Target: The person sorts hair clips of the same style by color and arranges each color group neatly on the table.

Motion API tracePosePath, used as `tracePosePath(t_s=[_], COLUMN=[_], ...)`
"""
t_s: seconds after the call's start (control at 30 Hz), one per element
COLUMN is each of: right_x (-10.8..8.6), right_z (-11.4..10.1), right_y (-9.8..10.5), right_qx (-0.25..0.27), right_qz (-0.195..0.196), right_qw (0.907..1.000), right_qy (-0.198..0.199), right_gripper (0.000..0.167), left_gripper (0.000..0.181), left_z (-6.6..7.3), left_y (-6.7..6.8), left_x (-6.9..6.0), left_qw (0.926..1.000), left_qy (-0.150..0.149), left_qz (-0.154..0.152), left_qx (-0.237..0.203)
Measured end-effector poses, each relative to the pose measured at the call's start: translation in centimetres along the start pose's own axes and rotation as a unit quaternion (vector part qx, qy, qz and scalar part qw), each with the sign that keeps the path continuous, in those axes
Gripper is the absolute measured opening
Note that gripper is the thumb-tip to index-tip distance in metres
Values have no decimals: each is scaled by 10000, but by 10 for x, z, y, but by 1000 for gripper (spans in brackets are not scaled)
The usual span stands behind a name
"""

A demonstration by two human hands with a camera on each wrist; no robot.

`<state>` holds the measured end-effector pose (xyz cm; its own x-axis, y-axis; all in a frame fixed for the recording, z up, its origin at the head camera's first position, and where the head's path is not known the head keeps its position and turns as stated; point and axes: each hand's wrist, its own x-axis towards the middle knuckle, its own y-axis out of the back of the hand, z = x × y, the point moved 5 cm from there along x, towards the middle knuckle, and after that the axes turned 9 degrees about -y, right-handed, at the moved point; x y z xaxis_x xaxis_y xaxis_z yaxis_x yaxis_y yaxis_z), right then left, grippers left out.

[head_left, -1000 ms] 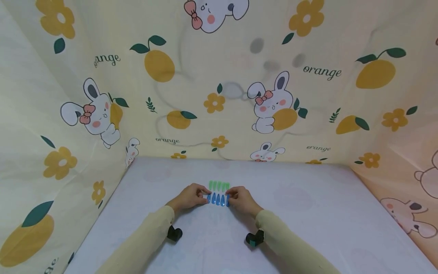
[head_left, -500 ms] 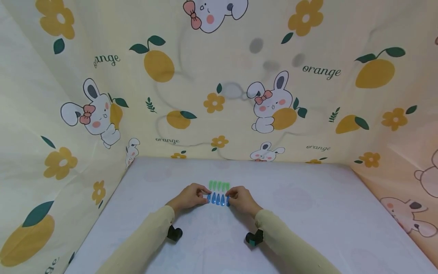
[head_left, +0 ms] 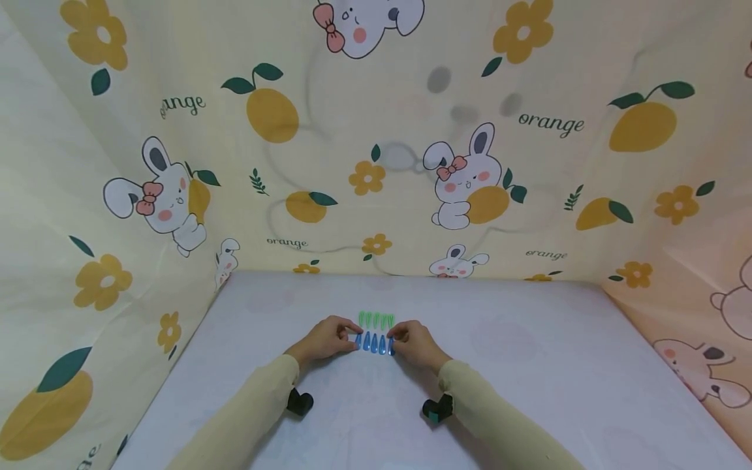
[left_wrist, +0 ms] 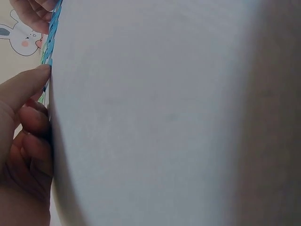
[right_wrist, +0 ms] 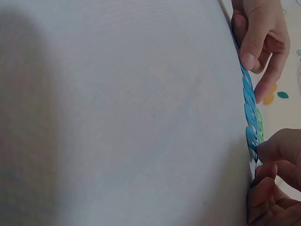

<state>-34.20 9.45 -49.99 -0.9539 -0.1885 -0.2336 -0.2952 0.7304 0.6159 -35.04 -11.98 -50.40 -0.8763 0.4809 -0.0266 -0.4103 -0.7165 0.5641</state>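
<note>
Several blue teardrop-shaped hair clips (head_left: 374, 343) lie side by side in a row on the table. Just behind them is a row of green hair clips (head_left: 376, 320). My left hand (head_left: 326, 337) holds the leftmost blue clip between thumb and index finger, one at each end. At the other end of the row, my right hand (head_left: 418, 346) holds the rightmost blue clip the same way, partly covering it. The right wrist view shows the blue clips (right_wrist: 249, 108) edge-on, flat on the cloth. Much of the left wrist view is white cloth, with the left hand (left_wrist: 23, 127) at its edge.
A white cloth covers the table (head_left: 376, 411). Behind and at both sides stands a cream curtain (head_left: 346, 130) printed with rabbits, oranges and flowers. Black wrist devices (head_left: 300, 401) sit by the cuffs of both sleeves.
The head view has shifted very slightly. Both hands stay at the ends of the blue row, and the clips show no clear movement.
</note>
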Motion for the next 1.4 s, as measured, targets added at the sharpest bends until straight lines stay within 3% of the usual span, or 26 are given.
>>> tracePosePath(t_s=[0.77,1.13,1.4], right_x=[2,0,2], right_z=[1,9,12], right_y=[-1,8,12], right_qx=[201,868,1110], right_qz=[159,-386,-396], right_qw=[9989,9955,9928], right_qy=[380,33,-203], right_gripper=[19,26,28], left_gripper=[46,40,27], left_z=[-5,-11,-13], left_y=[2,4,14], left_x=[-2,-3,-7], left_qw=[9996,9974,9924], left_qy=[106,132,243], left_qz=[22,391,879], left_qx=[-257,-598,-825])
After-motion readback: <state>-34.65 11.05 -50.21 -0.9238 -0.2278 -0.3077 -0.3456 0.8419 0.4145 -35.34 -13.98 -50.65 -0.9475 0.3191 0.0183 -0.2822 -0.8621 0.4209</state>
